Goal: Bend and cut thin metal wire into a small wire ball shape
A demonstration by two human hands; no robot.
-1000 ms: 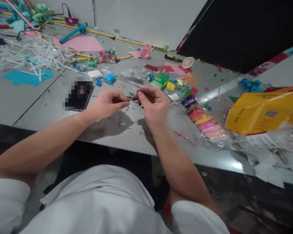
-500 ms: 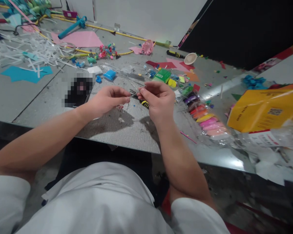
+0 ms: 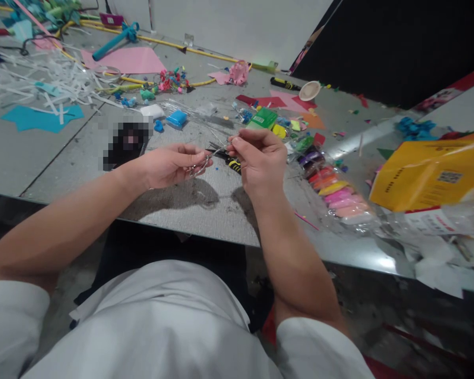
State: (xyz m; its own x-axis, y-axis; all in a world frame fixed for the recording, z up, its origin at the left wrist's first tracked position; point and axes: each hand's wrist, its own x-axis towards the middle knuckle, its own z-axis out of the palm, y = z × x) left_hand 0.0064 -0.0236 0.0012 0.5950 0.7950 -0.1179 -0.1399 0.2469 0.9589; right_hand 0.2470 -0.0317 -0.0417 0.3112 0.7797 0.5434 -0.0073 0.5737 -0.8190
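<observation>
Between thumb and fingers, my left hand (image 3: 177, 166) pinches a piece of thin, looped silvery wire (image 3: 200, 167). My right hand (image 3: 260, 158) pinches the wire's other end, to the right and slightly higher. A straight stretch of it spans the small gap between my fingertips. Just beneath, black-and-yellow handled pliers (image 3: 234, 165) lie on the grey table, partly covered by my right hand. A blue packet (image 3: 177, 119) and a small blue lump (image 3: 158, 126) sit beyond my left hand. The dark, pixelated phone-like object (image 3: 128, 139) lies left of it.
Colourful clay packs (image 3: 342, 197) lie right of my right hand, with a yellow bag (image 3: 430, 176) farther right. White paper strips (image 3: 55, 79) cover the far left. A green packet (image 3: 263, 119) and a white paper cup (image 3: 309, 91) lie beyond. The table's front edge (image 3: 189, 233) runs before me.
My left hand has turned and closed more around the looped wire, which shows more clearly now. My right hand has shifted slightly to the right, keeping its pinch.
</observation>
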